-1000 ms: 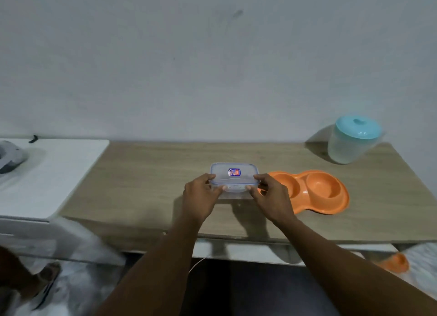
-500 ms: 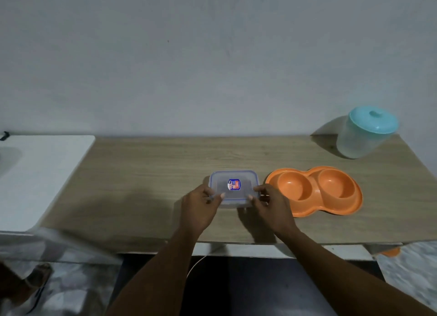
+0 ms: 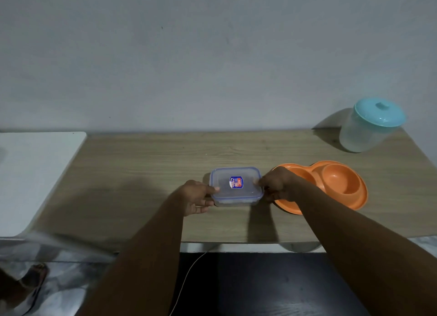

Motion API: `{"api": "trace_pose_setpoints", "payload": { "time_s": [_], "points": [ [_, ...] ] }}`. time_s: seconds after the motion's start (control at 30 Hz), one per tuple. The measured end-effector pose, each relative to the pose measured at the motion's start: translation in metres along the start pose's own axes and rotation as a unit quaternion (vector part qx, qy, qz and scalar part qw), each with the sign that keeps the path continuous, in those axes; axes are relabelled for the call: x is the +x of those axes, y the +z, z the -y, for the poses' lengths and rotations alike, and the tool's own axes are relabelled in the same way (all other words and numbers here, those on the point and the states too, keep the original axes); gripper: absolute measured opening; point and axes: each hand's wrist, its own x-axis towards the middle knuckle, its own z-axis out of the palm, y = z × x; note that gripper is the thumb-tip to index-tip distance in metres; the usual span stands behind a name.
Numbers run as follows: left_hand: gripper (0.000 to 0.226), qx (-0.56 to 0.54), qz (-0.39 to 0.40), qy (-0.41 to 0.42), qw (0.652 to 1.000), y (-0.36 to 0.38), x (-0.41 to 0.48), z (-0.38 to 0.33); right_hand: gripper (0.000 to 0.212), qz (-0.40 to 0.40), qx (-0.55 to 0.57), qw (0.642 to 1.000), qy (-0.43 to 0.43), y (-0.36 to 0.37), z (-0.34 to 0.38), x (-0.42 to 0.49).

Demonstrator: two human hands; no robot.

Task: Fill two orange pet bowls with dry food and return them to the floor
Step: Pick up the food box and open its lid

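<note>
I noted a wooden table (image 3: 142, 173) set against the far wall, with a white counter (image 3: 35, 173) butting its left end. At the far right of the table stood a frosted canister (image 3: 369, 128) with a teal lid, closed. Near it, to the right of centre, lay the orange pet bowls (image 3: 340, 185), a joined pair in one moulding, resting on the table and not on the floor. The right well was in plain view and held no food. The left well was largely hidden behind the right forearm.

In my judgement the task stood at an early stage: nothing poured, both wells to be filled, and the return to the floor not yet done.

The clear lidded container (image 3: 236, 188) sat at table centre, just beside the bowls, lid on. I could not tell what it held.

Both arms reached forward from the near edge. The left hand (image 3: 196, 198) gripped the container's left end, thumb on the lid rim and fingers curled under the side. The right hand (image 3: 279, 185) held the right end, fingers curled at the lid's edge, as if working the clip. A small printed label (image 3: 236, 182) sat on the lid.
</note>
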Motion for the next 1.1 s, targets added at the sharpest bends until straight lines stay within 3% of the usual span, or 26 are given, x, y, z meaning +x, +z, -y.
{"api": "trace_pose_setpoints", "payload": {
  "time_s": [0.2, 0.37, 0.67, 0.8, 0.93, 1.0, 1.1],
  "points": [
    [0.023, 0.017, 0.034, -0.032, 0.999, -0.003, 0.008, -0.002, 0.03, 0.016, 0.006, 1.0, 0.006, -0.002, -0.001, 0.005],
    [0.036, 0.038, 0.024, 0.003, 0.999, -0.009, 0.011, -0.003, 0.029, 0.029, 0.016, 0.999, 0.006, -0.005, 0.0, 0.003],
    [0.032, 0.068, 0.07, -0.009, 0.995, -0.011, 0.008, -0.004, 0.04, 0.041, 0.014, 0.999, -0.005, -0.007, 0.001, 0.002],
    [0.055, 0.114, 0.053, 0.017, 0.992, -0.012, 0.012, -0.014, 0.032, 0.014, -0.03, 0.999, -0.037, -0.008, 0.008, 0.0],
    [0.065, 0.168, -0.007, 0.1, 0.981, -0.006, 0.017, -0.043, 0.021, 0.013, -0.105, 0.993, -0.061, -0.011, 0.015, 0.003],
    [0.062, 0.172, -0.001, 0.12, 0.978, 0.0, 0.021, -0.054, 0.014, -0.011, -0.161, 0.983, -0.09, -0.013, 0.024, 0.009],
    [0.038, 0.222, 0.008, 0.118, 0.968, 0.004, 0.024, -0.053, 0.014, -0.049, -0.256, 0.951, -0.168, -0.009, 0.042, 0.016]
  ]
}}
